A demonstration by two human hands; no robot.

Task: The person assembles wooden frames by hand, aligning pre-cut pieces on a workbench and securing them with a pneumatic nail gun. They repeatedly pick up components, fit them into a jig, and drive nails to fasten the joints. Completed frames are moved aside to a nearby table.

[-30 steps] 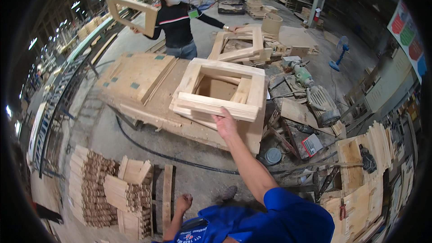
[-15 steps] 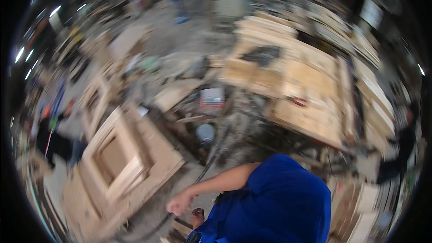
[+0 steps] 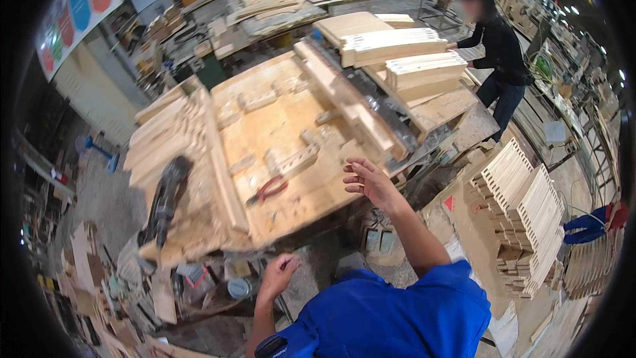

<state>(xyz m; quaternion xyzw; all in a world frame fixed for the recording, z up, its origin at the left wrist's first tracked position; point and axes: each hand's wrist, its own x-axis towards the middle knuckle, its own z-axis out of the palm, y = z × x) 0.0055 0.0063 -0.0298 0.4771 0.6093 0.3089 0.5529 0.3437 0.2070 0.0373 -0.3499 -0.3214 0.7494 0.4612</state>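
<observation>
My right hand (image 3: 368, 184) is stretched over the front edge of a plywood-topped workbench (image 3: 301, 209), its fingers apart and nothing in it. Lower down and to the left, my left hand (image 3: 277, 277) hangs in front of the bench with its fingers curled in; no object shows in it. Red-handled pliers (image 3: 270, 189) lie on the plywood, left of my right hand. Behind them sit small drilled wooden blocks (image 3: 296, 161). A dark power tool (image 3: 170, 192) rests at the bench's left side, beside a stack of pale wooden slats (image 3: 165, 134).
A long wooden rail (image 3: 344, 96) crosses the bench's right part. Beyond it, stacked wooden pieces (image 3: 414, 66) stand near a person in black (image 3: 500, 46). Notched wooden parts (image 3: 520, 205) are piled at the right. Below the bench's left front is a round tin (image 3: 239, 288).
The view has swung right from the wooden frame toward the plywood bench. My right hand has come into view, reaching forward over the bench edge; the blurring has eased.
</observation>
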